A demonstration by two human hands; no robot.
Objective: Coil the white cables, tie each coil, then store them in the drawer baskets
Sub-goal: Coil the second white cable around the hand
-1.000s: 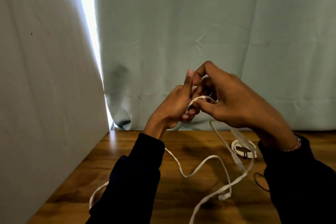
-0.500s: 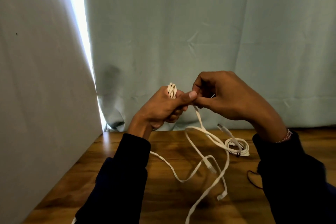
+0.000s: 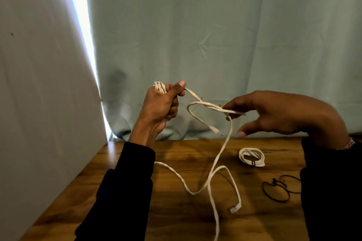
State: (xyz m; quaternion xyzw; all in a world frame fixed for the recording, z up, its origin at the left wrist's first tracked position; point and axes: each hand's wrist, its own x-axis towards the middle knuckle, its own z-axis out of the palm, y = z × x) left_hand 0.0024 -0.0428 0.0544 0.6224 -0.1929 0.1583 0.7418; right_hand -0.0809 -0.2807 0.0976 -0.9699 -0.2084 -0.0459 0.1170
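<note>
A flat white cable (image 3: 222,154) runs from my hands down onto the wooden table (image 3: 176,219). My left hand (image 3: 162,103) is raised above the table's back edge and grips a small bundle of cable loops (image 3: 159,86) that stick out above the fist, thumb pressed on the strand. My right hand (image 3: 274,113) is held out to the right and pinches the cable between fingertips, a plug end (image 3: 215,130) dangling below. The cable's other end (image 3: 235,209) lies on the table. A second white cable, coiled and tied (image 3: 252,157), lies at the back right.
Dark elastic ties (image 3: 278,190) lie on the table at the right, beside my right sleeve. A pale curtain (image 3: 215,45) hangs behind the table and a grey wall (image 3: 39,103) closes off the left side.
My right hand has moved away from my left to the right, drawing a length of cable out between them. The loose cable on the table has shifted.
</note>
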